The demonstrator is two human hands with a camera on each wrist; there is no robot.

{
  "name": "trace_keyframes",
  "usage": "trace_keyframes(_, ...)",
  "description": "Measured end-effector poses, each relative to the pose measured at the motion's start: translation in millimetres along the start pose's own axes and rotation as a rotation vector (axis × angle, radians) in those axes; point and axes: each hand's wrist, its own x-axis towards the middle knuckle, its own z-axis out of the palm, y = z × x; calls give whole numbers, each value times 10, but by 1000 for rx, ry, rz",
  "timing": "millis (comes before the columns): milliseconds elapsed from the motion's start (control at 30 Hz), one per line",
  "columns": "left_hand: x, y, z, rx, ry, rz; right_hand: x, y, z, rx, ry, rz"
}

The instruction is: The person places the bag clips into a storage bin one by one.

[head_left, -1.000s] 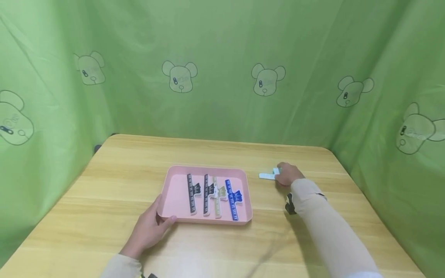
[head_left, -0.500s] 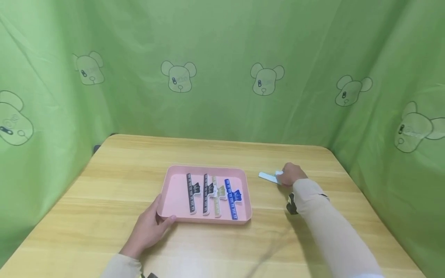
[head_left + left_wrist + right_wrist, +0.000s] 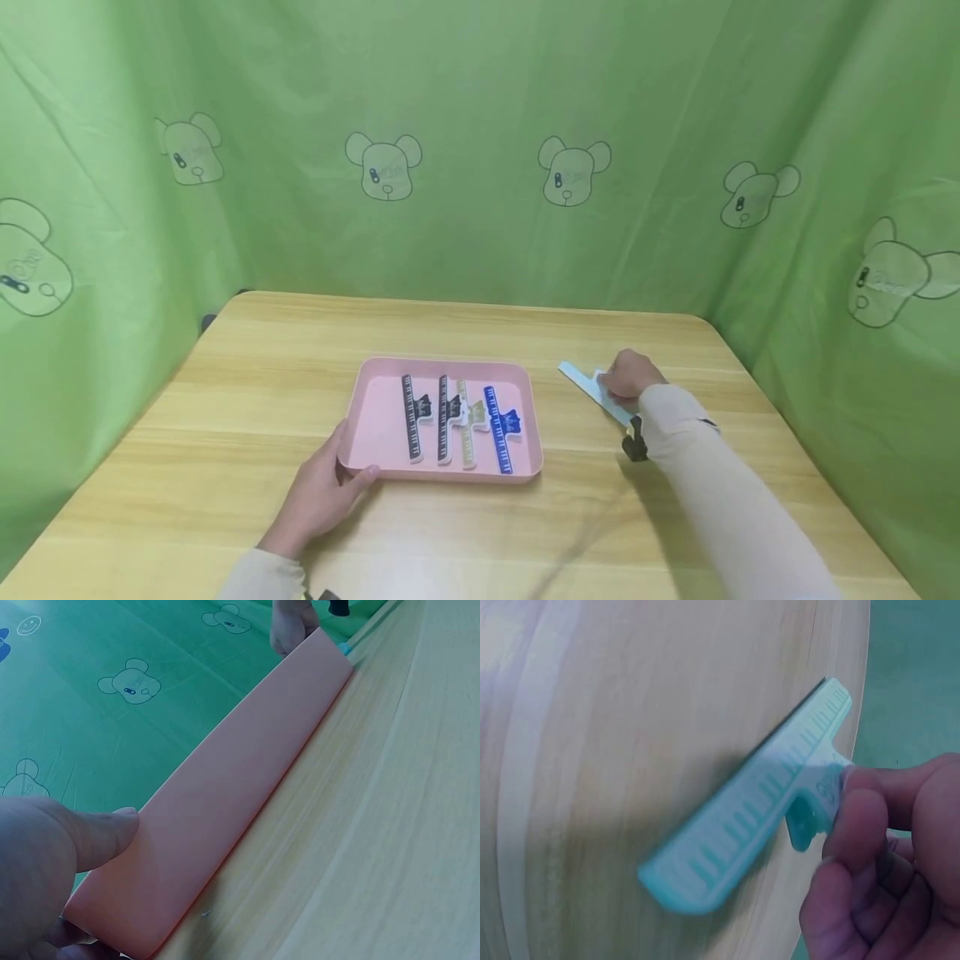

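Note:
In the head view my right hand pinches a light-blue clip with a long piano-key jaw, by its handle. In the right wrist view the thumb and finger grip the clip's handle, and its long bar slants close over the table. My left hand holds the near left corner of a pink tray, thumb on the near wall and fingers round the corner. Inside lie two black clips, the left one apart from the other, a gold clip beside it, and a blue clip on the right.
The tray stands on a wood-grain table. A green curtain with bear-head prints closes in the back and both sides. The tray's right wall lies between its clips and my right hand.
My right hand has turned the light-blue clip from lying nearly crosswise to a slant, its right end swinging toward me, while shifting slightly right. The left hand and tray stay put.

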Motion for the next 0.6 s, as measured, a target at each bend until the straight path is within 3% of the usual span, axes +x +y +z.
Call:
trace_keyframes(267,-4,-11,14,-7,8,3,9,35,11,89,-68,25)
trace_keyframes(600,-7,-9,6,-4,2,5,-57,-52,-32,123,-66,1)
